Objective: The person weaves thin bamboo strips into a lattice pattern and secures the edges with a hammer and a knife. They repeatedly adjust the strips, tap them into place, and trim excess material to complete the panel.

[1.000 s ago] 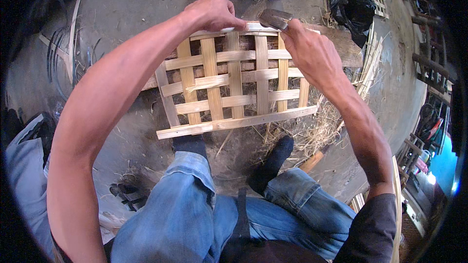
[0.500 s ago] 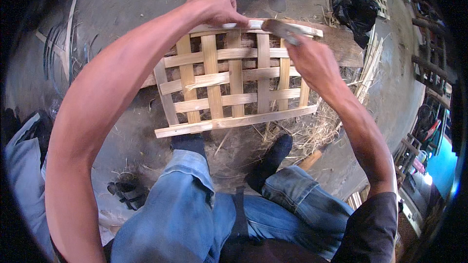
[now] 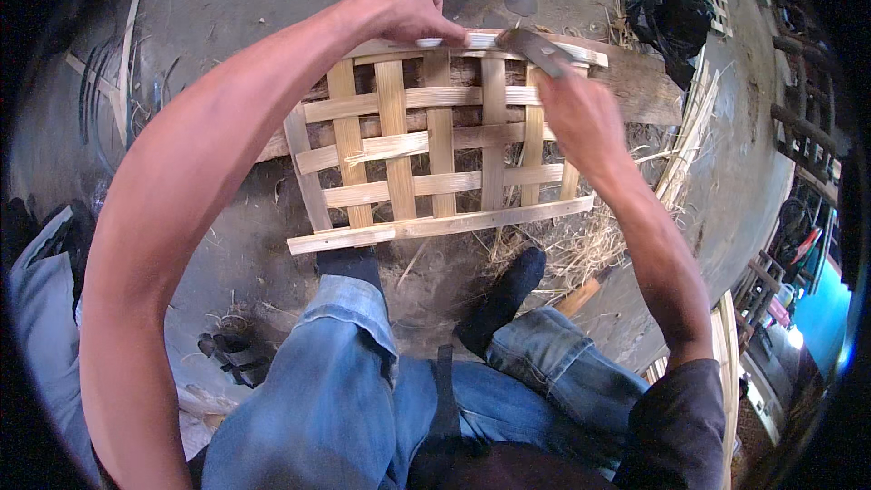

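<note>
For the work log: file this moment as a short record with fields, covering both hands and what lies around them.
Left hand: left hand presses on the far top edge of the woven bamboo lattice
Right hand: right hand grips a dark flat blade set at that same edge
Support: wooden beam under the lattice
Feet: dark socks below the near edge
Ground: loose bamboo strips, straw, black bag

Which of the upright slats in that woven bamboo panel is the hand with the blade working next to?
The second from the right: its top end sits by the right hand and blade; the others stand further left.
</note>
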`<action>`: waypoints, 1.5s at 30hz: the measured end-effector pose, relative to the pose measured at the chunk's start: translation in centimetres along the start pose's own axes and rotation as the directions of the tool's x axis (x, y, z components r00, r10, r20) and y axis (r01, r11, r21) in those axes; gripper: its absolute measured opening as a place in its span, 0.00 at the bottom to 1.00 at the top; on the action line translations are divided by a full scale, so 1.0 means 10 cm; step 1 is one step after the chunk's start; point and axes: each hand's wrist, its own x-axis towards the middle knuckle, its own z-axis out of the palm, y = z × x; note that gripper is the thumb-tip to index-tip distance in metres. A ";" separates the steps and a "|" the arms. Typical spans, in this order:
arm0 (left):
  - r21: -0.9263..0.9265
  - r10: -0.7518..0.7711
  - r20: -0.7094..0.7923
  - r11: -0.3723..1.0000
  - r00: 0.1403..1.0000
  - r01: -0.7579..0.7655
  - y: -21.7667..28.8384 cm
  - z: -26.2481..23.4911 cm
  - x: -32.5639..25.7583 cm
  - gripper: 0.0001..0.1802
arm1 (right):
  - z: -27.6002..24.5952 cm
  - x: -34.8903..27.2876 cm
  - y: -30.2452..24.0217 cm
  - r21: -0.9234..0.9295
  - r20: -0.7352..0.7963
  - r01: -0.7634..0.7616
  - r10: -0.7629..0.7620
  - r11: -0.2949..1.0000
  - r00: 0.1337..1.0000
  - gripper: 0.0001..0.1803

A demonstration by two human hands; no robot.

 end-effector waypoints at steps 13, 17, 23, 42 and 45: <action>0.000 0.017 0.016 1.000 1.000 -0.017 -0.02 0.00 0.02 0.36 | -0.05 -0.05 -0.11 0.081 -0.046 0.040 -0.036 0.996 0.998 0.17; 0.049 0.035 -0.029 0.998 0.999 -0.033 -0.08 0.04 0.05 0.35 | -0.03 -0.03 -0.14 0.010 0.026 -0.042 0.042 0.999 0.999 0.17; 0.064 0.059 -0.057 0.996 0.997 -0.056 -0.07 0.03 0.04 0.35 | 0.01 -0.04 -0.13 -0.023 0.006 -0.052 0.052 0.998 0.999 0.14; -0.051 0.134 -0.102 0.989 0.986 -0.140 -0.16 -0.20 -0.21 0.33 | 0.06 -0.15 -0.12 0.039 0.027 -0.041 0.040 0.998 0.999 0.16; -0.049 0.153 -0.112 0.986 0.982 -0.159 -0.45 -0.39 -0.33 0.28 | 0.05 -0.13 -0.06 0.032 0.050 -0.056 0.055 0.998 0.997 0.16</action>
